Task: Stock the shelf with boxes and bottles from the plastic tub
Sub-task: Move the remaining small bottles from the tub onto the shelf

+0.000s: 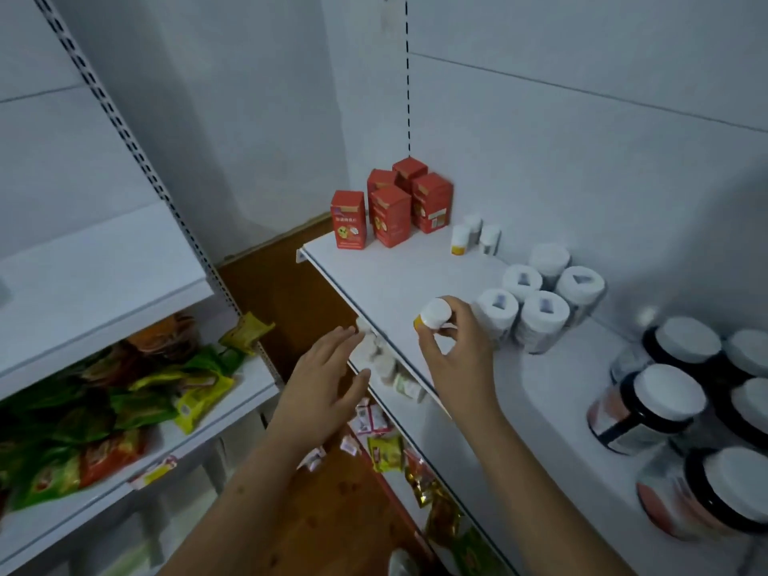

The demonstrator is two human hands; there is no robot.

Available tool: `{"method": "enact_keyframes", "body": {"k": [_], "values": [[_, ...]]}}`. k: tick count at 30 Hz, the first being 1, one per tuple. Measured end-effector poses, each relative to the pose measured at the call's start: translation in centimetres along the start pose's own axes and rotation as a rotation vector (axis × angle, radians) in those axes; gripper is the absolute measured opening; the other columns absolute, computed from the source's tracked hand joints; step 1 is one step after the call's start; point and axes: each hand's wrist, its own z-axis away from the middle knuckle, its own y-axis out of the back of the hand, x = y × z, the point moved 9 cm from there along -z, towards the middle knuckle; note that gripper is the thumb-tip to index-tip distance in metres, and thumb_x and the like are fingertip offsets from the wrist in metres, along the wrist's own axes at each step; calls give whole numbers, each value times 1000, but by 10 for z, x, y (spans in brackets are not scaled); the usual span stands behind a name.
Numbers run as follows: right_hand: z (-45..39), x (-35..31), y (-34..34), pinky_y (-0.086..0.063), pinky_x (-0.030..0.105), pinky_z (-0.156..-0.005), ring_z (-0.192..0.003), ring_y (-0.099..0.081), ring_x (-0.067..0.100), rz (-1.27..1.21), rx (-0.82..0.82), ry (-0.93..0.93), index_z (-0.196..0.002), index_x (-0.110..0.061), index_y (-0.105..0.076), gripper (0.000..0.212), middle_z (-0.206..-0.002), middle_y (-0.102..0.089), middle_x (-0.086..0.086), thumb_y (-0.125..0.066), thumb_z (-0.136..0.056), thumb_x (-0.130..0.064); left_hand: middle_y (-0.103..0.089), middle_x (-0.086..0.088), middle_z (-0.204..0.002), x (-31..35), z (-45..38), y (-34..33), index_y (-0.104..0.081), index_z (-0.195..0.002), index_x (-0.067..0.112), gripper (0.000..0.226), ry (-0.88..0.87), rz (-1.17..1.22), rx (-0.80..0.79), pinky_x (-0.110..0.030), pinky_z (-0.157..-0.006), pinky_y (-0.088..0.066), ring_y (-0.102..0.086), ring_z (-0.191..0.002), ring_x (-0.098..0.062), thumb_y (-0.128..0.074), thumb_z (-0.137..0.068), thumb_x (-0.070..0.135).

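Note:
My right hand [457, 351] grips a small white-capped bottle with a yellow label [434, 313] just above the front part of the white shelf [386, 280]. My left hand [328, 380] hovers with straight fingers beside the shelf's front edge and holds nothing. Several red boxes [390, 209] stand at the shelf's back left. Small white bottles [473, 236] stand to their right. A cluster of white-lidded bottles [536, 301] stands right of my right hand. The plastic tub is out of view.
Dark jars with white lids [681, 392] fill the shelf's right end. Small bottles [382, 359] and packets [386, 451] sit on lower shelves under the edge. On the left, another white shelf unit holds green and orange snack bags [124, 397]. A brown wooden floor [291, 284] shows between the units.

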Motion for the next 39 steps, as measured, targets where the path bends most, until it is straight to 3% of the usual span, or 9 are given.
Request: {"method": "enact_keyframes", "body": {"k": [5, 13, 16, 20, 24, 26, 31, 34, 39], "values": [[-44, 13, -17, -48, 22, -73, -88, -57, 14, 42, 159, -24, -111, -22, -56, 26, -98, -61, -7, -69, -89, -20, -39, 8, -154, -14, -61, -10, -40, -149, 26, 57, -86, 35, -28, -37, -119, -29, -28, -145, -9, -37, -100, 54], [-96, 40, -25, -39, 5, -70, -91, -54, -1, 141, 368, -120, -117, -18, -56, 28, -102, -60, -4, -65, -91, -23, -28, 9, -160, -15, -162, -28, -35, -153, 25, 62, -309, 82, -146, -22, -120, -12, -18, -148, -5, -34, -98, 56], [-108, 45, -24, -43, 13, -74, -92, -54, 3, 166, 448, -163, -119, -17, -56, 28, -104, -59, -2, -64, -93, -22, -14, 6, -164, -13, -190, -55, -24, -156, 26, 65, -451, -23, -258, -33, -124, -12, -6, -152, -8, -30, -99, 57], [-122, 45, -19, -45, 26, -79, -95, -54, 16, 300, 544, -167, -117, -12, -56, 27, -105, -56, -1, -65, -92, -18, -2, 6, -165, -15, -220, -79, -17, -158, 28, 74, -534, -91, -307, -32, -124, -1, 3, -152, -9, -22, -93, 64], [-128, 74, -22, -41, 32, -82, -99, -53, 28, 592, 516, -270, -112, -6, -56, 27, -106, -58, 10, -67, -89, -16, -3, 7, -164, -14, -229, -83, -20, -157, 28, 71, -595, -58, -258, -24, -120, 8, 3, -152, -8, -30, -95, 61], [-123, 83, -22, -42, 35, -79, -95, -53, 29, 747, 528, -319, -101, -7, -56, 23, -98, -58, 11, -69, -88, -20, -7, 6, -164, -16, -228, -85, -25, -156, 26, 70, -595, -18, -242, -27, -122, 2, -1, -152, -9, -32, -95, 60], [-124, 85, -16, -41, 36, -75, -91, -52, 30, 777, 623, -364, -91, -7, -55, 22, -93, -56, 12, -73, -86, -19, -22, -1, -163, -17, -228, -87, -35, -153, 21, 68, -612, 14, -223, -34, -124, -9, -14, -152, -14, -35, -95, 56], [-129, 87, -14, -43, 38, -74, -89, -53, 33, 858, 635, -392, -91, -6, -59, 21, -92, -57, 14, -71, -86, -22, -20, -2, -164, -17, -228, -90, -32, -154, 20, 70, -606, 5, -249, -33, -123, -4, -13, -152, -16, -31, -94, 57], [-142, 83, -13, -42, 41, -68, -77, -53, 35, 1102, 640, -425, -85, -7, -60, 33, -84, -56, 16, -52, -86, -39, -22, -6, -163, -17, -228, -91, -33, -154, 18, 71, -609, 5, -253, -36, -121, -7, -17, -151, -21, -31, -94, 56]]}}
